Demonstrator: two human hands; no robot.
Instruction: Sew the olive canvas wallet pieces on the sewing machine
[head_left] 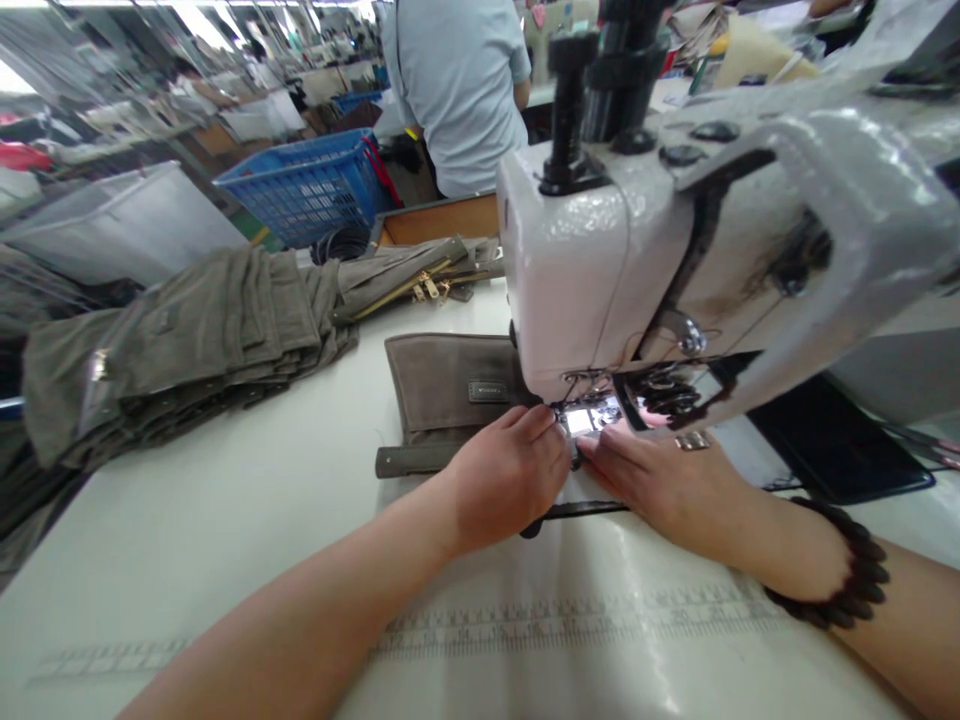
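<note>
My left hand [514,472] is closed, its curled fingers on the olive fabric piece [442,375] just left of the needle area. That piece lies flat, with a small label [487,391] on it. A narrow fabric strap [411,460] runs out from beneath the same hand. My right hand [667,485] has its fingers pressed together at the other side of the sewing machine's [574,270] lit needle area. Whatever is under its fingertips is mostly hidden. The machine head covers the right end of the fabric.
Folded olive fabric pieces [202,330] are piled at the left, with zipper pulls [427,288] at the pile's right end. A printed ruler [525,625] crosses the table front. A black phone-like slab [844,440] and scissors [926,443] lie right. Beyond are a blue basket [307,190] and a person [465,90].
</note>
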